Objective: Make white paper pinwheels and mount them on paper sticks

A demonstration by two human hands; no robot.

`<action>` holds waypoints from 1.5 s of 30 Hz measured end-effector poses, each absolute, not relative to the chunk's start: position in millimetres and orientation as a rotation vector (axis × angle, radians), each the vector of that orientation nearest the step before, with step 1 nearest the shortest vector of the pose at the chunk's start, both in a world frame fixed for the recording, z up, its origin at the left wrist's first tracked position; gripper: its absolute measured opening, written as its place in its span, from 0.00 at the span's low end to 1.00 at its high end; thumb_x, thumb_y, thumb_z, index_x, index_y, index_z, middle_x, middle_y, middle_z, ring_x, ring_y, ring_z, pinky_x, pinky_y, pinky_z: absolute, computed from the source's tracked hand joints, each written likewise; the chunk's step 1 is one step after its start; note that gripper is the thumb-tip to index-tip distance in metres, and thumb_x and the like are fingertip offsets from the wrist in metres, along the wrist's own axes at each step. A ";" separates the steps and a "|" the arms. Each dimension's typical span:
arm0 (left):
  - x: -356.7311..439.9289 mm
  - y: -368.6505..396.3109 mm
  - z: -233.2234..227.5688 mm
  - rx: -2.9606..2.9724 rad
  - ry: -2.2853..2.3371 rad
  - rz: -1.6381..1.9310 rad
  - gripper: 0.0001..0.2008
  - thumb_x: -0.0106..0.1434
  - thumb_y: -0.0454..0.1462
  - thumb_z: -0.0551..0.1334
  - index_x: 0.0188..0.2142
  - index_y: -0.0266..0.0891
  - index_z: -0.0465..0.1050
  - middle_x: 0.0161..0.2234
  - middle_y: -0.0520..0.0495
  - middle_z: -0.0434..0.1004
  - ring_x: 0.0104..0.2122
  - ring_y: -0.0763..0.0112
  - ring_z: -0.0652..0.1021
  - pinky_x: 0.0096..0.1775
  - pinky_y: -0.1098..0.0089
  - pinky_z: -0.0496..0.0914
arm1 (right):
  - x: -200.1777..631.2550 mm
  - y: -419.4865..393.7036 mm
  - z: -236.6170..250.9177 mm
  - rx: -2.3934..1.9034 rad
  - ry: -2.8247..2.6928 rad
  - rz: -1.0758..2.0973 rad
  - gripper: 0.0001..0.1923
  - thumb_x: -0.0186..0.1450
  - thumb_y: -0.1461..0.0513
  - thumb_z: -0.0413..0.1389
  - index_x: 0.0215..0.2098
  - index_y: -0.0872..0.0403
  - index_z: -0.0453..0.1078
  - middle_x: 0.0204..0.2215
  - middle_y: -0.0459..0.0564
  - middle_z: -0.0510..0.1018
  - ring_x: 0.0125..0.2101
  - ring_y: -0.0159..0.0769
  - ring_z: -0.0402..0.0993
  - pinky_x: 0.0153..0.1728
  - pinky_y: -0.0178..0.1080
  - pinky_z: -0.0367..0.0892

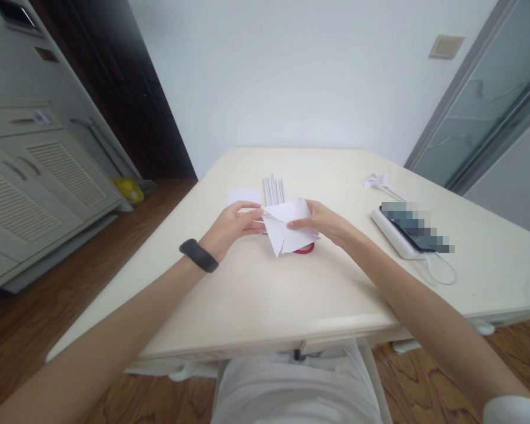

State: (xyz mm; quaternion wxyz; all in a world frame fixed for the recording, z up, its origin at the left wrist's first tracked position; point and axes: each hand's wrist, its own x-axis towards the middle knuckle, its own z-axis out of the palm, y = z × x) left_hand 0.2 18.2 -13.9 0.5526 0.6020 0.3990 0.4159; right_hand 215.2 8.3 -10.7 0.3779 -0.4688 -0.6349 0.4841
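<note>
The right hand's thumb [299, 223] lay flat over the slit paper [295, 240], pinching it against fingers behind; the left hand's [235, 224] fingers were slightly apart at its left corner, though whether they gripped was unclear. The sheet looked light, thin and easily creased or torn along its cuts, so likely best held near the uncut middle. Wrists angled inward, both forearms converged above the table [247, 306], the paper partly covering a red loop [307, 249].
</note>
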 end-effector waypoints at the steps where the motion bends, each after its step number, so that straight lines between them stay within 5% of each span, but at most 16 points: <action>1: 0.9 18.2 -15.0 1.390 0.906 0.935 0.20 0.55 0.43 0.63 0.45 0.37 0.67 0.41 0.40 0.76 0.37 0.64 0.78 0.46 0.60 0.70 | 214.3 7.8 -10.3 -1.194 -1.612 1.206 0.21 0.49 0.63 0.61 0.42 0.55 0.67 0.41 0.51 0.76 0.39 0.40 0.71 0.34 0.37 0.65; 20: 9.1 8.1 -19.9 1.493 0.833 0.638 0.24 0.50 0.36 0.67 0.48 0.38 0.66 0.37 0.42 0.78 0.35 0.60 0.79 0.43 0.55 0.70 | 204.6 0.6 -8.4 -1.158 -1.587 0.972 0.20 0.50 0.61 0.60 0.40 0.55 0.61 0.38 0.49 0.71 0.34 0.35 0.67 0.32 0.36 0.62; 34: 12.1 6.8 -23.7 1.556 0.816 0.622 0.19 0.51 0.38 0.66 0.43 0.38 0.69 0.37 0.44 0.76 0.34 0.65 0.77 0.38 0.63 0.70 | 202.7 1.6 -10.9 -1.144 -1.672 0.958 0.22 0.51 0.60 0.60 0.42 0.53 0.61 0.40 0.49 0.71 0.39 0.39 0.68 0.35 0.39 0.64; 45: 6.6 11.5 -22.8 1.566 0.728 0.559 0.23 0.49 0.31 0.65 0.47 0.38 0.66 0.36 0.44 0.78 0.40 0.60 0.77 0.46 0.58 0.67 | 206.5 -0.6 -5.2 -1.128 -1.640 0.992 0.21 0.51 0.60 0.60 0.41 0.54 0.60 0.41 0.50 0.71 0.38 0.38 0.68 0.33 0.38 0.64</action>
